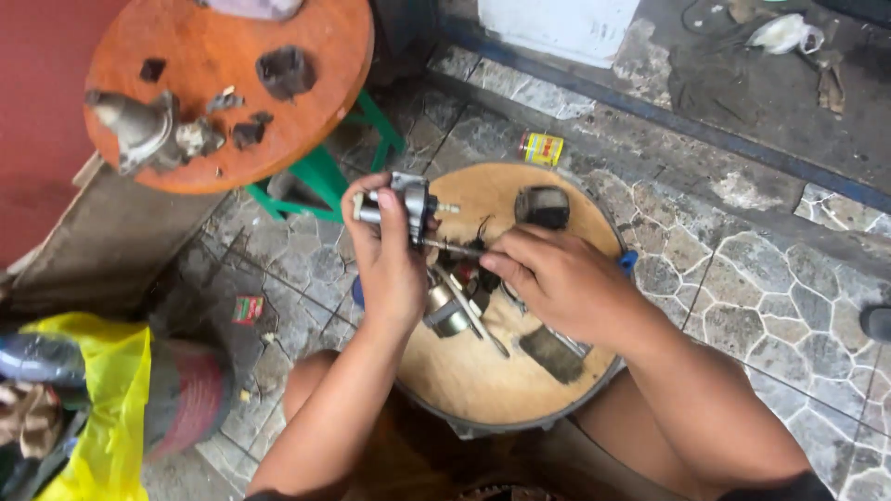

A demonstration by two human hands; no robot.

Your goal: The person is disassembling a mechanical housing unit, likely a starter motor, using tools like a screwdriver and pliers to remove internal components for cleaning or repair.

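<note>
Count, head view — two round wooden tops: one orange stool [306, 111], one pale board [483, 371]. Two bare hands: left hand [390, 260], right hand [557, 278]. One grey metal part [408, 199] held. One black block [542, 206]. One small yellow tin [541, 147]. One yellow bag [107, 408]. Dark scraps on the stool — about five; exact number unclear.

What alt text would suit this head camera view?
A person's left hand holds a small metal motor part above a round wooden board, while the right hand works a thin tool against it. Behind stands an orange stool with greasy parts.
</note>
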